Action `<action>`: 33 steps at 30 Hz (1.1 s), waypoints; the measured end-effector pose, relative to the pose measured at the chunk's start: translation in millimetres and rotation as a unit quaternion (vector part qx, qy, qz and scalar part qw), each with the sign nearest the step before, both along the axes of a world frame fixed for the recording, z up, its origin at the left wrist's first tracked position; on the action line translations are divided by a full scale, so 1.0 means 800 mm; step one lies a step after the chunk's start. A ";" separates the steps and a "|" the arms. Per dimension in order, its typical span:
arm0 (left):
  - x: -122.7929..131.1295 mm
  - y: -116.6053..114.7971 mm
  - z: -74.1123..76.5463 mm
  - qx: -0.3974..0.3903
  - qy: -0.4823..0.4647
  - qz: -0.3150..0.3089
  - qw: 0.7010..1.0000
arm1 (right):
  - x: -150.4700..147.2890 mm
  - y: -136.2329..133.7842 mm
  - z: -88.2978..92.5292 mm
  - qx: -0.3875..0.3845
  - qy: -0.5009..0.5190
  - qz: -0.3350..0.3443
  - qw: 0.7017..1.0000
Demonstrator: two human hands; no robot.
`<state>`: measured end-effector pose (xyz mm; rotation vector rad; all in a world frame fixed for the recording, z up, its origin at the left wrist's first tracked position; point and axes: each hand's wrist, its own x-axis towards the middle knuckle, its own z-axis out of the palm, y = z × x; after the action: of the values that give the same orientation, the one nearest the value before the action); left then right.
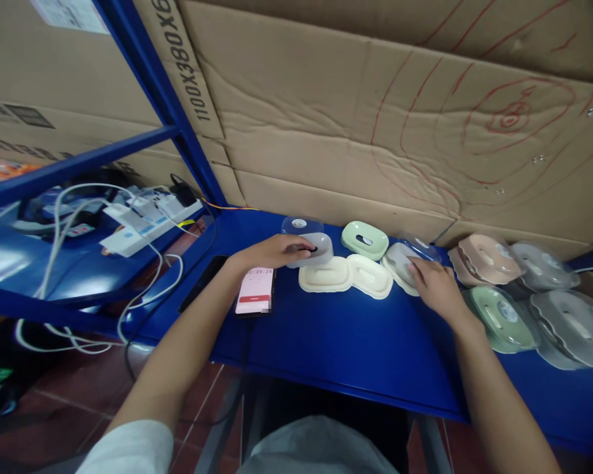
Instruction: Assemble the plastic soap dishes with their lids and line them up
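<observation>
My left hand (284,250) has its fingers curled over the near side of a pale grey soap dish (325,245). A clear lid (301,226) with a round sticker lies just behind that dish. On the right, my right hand (432,283) grips the edge of a whitish soap dish (399,259), and its fingers partly cover it. Another clear lid (420,247) is behind those fingers. Between my hands, two cream oval trays (321,275) lie side by side, touching. A green soap dish (375,240) with a dark slot and a sticker sits behind them.
Lidded soap dishes in peach (491,260), green (507,319) and grey (573,322) are grouped at the right. A lit phone (254,289) and a dark flat object (202,283) lie left. White cables (153,303) run from a power strip (128,237). Cardboard (301,105) backs the blue table (340,349).
</observation>
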<state>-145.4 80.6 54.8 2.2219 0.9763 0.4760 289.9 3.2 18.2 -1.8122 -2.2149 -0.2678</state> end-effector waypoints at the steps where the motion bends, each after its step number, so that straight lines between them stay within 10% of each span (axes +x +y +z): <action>1: -0.001 -0.001 0.003 -0.031 -0.044 -0.005 0.999 | -0.001 0.001 0.001 0.020 0.013 -0.001 1.000; 7: -0.026 0.012 0.015 -0.054 -0.259 0.106 0.959 | -0.019 -0.005 0.012 0.115 0.046 0.075 0.989; 12: -0.037 0.012 0.016 0.029 -0.076 0.109 0.991 | -0.037 -0.016 0.014 0.053 0.004 0.118 0.992; 24: 0.074 -0.208 -0.033 0.138 0.143 0.055 0.979 | -0.083 -0.036 0.004 -0.075 -0.047 0.122 0.989; 29: 0.125 -0.244 -0.064 0.129 0.123 0.154 0.972 | -0.056 -0.032 0.029 -0.120 0.105 0.211 0.964; 33: 0.148 -0.249 -0.080 0.148 0.117 0.154 0.970 | -0.004 -0.052 0.041 0.002 0.130 0.058 0.990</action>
<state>-27.2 -118.5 -9.2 2.4395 1.4707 0.5334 286.5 -38.7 51.3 -1.6048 -2.1232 -0.0117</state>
